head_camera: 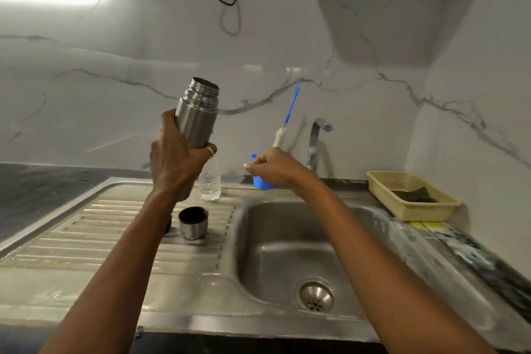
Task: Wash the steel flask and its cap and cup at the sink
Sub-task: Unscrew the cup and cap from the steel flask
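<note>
My left hand [178, 158] grips the lower body of the steel flask [198, 115] and holds it upright, slightly tilted, above the drainboard; its threaded mouth is uncapped. The steel cup [193, 224] stands mouth up on the drainboard, dark inside. Just left of it, a black cap [168, 225] peeks out from behind my left forearm. My right hand [273, 168] is curled in front of a blue holder [260, 182] behind the sink. A bottle brush [287, 118] with a blue handle rises from just behind that hand; whether the fingers touch it is hidden.
The steel sink basin [287, 253] with its drain [316, 294] lies below my right arm. The tap [316, 141] stands at the back. A clear plastic bottle [211, 184] stands behind the cup. A yellow tray [382, 181] holding a dark scrub pad sits at the right.
</note>
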The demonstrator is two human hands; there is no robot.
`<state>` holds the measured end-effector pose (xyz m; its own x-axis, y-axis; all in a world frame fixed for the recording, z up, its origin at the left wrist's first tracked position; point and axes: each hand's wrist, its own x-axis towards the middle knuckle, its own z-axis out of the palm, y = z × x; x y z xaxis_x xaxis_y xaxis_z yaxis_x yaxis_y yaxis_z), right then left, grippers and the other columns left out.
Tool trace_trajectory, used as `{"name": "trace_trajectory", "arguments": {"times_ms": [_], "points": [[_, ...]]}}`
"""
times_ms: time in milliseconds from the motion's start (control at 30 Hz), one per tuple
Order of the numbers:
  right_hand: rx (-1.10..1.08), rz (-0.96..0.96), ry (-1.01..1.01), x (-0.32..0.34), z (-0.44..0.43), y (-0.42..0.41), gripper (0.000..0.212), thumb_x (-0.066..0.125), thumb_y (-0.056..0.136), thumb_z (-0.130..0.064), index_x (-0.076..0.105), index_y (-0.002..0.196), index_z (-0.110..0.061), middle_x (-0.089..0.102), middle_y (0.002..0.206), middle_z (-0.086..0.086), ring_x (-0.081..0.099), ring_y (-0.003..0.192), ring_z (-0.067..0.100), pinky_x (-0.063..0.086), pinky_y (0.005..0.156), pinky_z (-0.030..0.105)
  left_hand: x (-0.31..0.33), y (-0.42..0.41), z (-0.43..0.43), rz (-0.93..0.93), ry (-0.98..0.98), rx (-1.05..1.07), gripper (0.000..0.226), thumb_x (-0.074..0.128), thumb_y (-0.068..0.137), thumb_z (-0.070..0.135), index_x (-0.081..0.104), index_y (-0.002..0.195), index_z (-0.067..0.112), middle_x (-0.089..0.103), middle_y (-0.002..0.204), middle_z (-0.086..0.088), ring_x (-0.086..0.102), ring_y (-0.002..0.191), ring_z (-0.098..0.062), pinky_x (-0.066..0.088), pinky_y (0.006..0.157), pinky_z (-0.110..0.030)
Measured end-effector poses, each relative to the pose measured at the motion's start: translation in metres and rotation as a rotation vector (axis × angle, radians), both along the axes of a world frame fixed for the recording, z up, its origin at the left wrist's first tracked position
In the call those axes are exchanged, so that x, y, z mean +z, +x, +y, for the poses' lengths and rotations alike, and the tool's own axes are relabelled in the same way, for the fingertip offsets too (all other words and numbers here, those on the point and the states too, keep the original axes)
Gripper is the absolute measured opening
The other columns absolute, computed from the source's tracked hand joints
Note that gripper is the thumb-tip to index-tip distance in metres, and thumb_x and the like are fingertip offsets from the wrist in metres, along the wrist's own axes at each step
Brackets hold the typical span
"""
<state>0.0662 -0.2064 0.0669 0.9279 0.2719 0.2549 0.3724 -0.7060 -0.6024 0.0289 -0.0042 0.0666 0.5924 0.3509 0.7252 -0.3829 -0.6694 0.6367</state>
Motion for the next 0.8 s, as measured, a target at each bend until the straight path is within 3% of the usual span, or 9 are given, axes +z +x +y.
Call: {"name": "trace_trajectory", "arguments": {"times_ms": [67, 167, 267, 367, 533, 800], "points": [[-0.075, 0.010, 0.046, -0.006, -0.036, -0.002, 0.040, 0.063, 0.097, -0.033, 0.075, 0.092, 0.005, 0.073, 0.092, 0.020, 0.063, 0.079, 0.021, 0.048, 0.076, 0.032, -0.001, 0.000, -0.029, 0.003, 0.031, -0.046, 0.075, 0.087, 0.068, 0.028, 0.044, 0.128, 0.019, 0.057, 0.101, -0.002, 0.057, 0.085, -0.031, 0.050, 0.074, -0.041], [-0.190, 0.039, 0.136, -0.015, -0.085, -0.008, 0.035, 0.062, 0.096, -0.027, 0.075, 0.088, 0.005, 0.069, 0.072, 0.004, 0.059, 0.069, 0.016, 0.046, 0.067, 0.028, -0.013, 0.004, -0.076, 0.042, 0.090, -0.125, 0.072, 0.086, 0.066, 0.026, 0.047, 0.126, 0.018, 0.058, 0.099, -0.003, 0.051, 0.084, -0.027, 0.038, 0.069, -0.035], [-0.305, 0.076, 0.198, -0.029, -0.122, -0.011, 0.031, 0.061, 0.095, -0.029, 0.078, 0.082, -0.006, 0.077, 0.088, 0.008, 0.067, 0.082, 0.020, 0.051, 0.078, 0.033, -0.037, 0.013, -0.113, 0.107, 0.184, -0.222, 0.074, 0.086, 0.064, 0.026, 0.048, 0.126, 0.018, 0.062, 0.105, -0.005, 0.057, 0.087, -0.029, 0.037, 0.068, -0.034], [-0.434, 0.114, 0.280, -0.051, -0.148, -0.003, 0.029, 0.063, 0.092, -0.029, 0.077, 0.077, -0.008, 0.078, 0.087, 0.009, 0.072, 0.089, 0.025, 0.056, 0.084, 0.039, -0.067, 0.027, -0.136, 0.204, 0.278, -0.261, 0.082, 0.087, 0.062, 0.026, 0.046, 0.133, 0.017, 0.065, 0.114, -0.013, 0.062, 0.097, -0.036, 0.041, 0.070, -0.035], [-0.555, 0.158, 0.419, -0.085, -0.176, 0.014, 0.030, 0.060, 0.075, -0.028, 0.076, 0.086, -0.006, 0.076, 0.087, 0.011, 0.073, 0.089, 0.032, 0.059, 0.077, 0.042, -0.107, 0.045, -0.154, 0.313, 0.459, -0.246, 0.081, 0.083, 0.059, 0.024, 0.048, 0.132, 0.018, 0.065, 0.110, -0.013, 0.061, 0.098, -0.038, 0.041, 0.073, -0.037], [-0.624, 0.109, 0.418, -0.115, -0.186, 0.028, 0.021, 0.056, 0.079, -0.012, 0.071, 0.075, 0.002, 0.067, 0.068, 0.010, 0.063, 0.066, 0.028, 0.051, 0.062, 0.037, -0.122, 0.062, -0.150, 0.224, 0.785, -0.174, 0.082, 0.081, 0.057, 0.021, 0.048, 0.132, 0.021, 0.063, 0.111, -0.005, 0.060, 0.102, -0.032, 0.042, 0.094, -0.045]]}}
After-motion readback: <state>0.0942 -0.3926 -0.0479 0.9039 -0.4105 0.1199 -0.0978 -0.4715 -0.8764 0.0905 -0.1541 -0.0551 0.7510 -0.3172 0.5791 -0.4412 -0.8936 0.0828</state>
